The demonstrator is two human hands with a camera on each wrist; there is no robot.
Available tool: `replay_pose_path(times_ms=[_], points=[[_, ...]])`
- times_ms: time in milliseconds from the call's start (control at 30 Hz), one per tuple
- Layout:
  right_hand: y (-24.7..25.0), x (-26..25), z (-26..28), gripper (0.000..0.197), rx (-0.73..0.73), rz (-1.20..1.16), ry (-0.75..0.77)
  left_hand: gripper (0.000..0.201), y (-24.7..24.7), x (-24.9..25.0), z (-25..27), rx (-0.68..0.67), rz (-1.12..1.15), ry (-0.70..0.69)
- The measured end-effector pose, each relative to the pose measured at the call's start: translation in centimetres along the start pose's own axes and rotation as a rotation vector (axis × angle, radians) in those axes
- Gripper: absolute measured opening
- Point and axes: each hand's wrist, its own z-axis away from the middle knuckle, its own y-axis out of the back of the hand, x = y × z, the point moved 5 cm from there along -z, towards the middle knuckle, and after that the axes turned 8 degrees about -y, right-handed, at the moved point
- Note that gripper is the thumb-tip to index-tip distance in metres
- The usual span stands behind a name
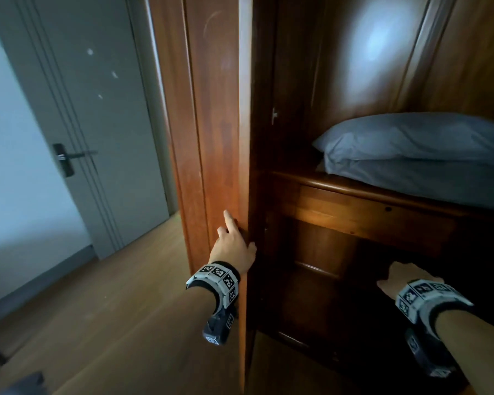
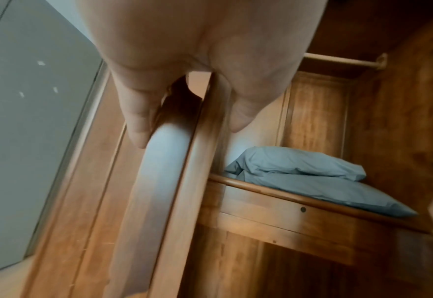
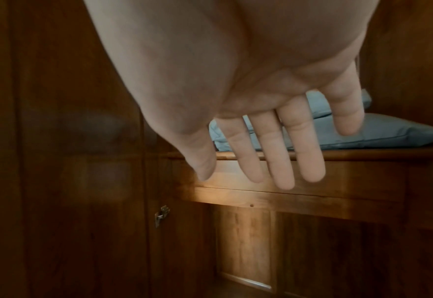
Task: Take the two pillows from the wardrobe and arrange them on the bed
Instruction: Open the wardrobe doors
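Wood door (image 1: 211, 115) stands swung wide, the left hand (image 1: 234, 246) gripping its edge, fingers (image 2: 136, 123) curled round it; two blue pillows (image 1: 417, 155) lie stacked on the wardrobe shelf (image 1: 354, 192); the right hand (image 1: 408, 276) hangs below, fingers (image 3: 279, 161) straight, holding nothing; opening looks done; next, both hands must rise to the top pillow.

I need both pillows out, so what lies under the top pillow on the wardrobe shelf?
Under the top pillow lies a second blue pillow, flat on the wooden shelf. Its back part is covered.
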Motion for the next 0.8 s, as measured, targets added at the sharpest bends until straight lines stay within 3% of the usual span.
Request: replay_pose_path(times_ms=[100, 200, 267, 400, 566, 633, 800], points=[[-0.9, -1.6, -0.7, 0.052, -0.030, -0.016, 0.051, 0.100, 1.4, -1.8, 1.6, 0.025, -0.171, 0.090], [-1.5, -2.1, -1.1, 0.031, -0.006, -0.030, 0.088, 0.091, 1.9, -1.8, 2.6, -0.026, -0.297, 0.125], [-1.8, -1.7, -1.2, 0.027, -0.007, -0.037, 0.090, 0.074, 1.3, -0.4, 3.0, -0.096, -0.306, 0.060], [-2.2, 1.5, -1.1, 0.036, -0.032, -0.043, 0.068, 0.049, -0.4, 3.1, 1.8, -0.174, -0.330, -0.119], [-2.5, 10.0, -1.6, 0.027, 0.027, 0.027, -0.078, 0.045, -3.9, 5.3, -0.9, -0.238, -0.395, -0.138], [-2.5, 12.8, -1.5, 0.029, 0.086, 0.065, -0.069, 0.049, -6.4, 7.1, -1.5, -0.272, -0.403, -0.155], [-2.2, 14.6, -1.6, 0.035, 0.128, 0.080, -0.032, 0.044, -12.9, 14.3, -2.1, -0.363, -0.405, -0.337]])
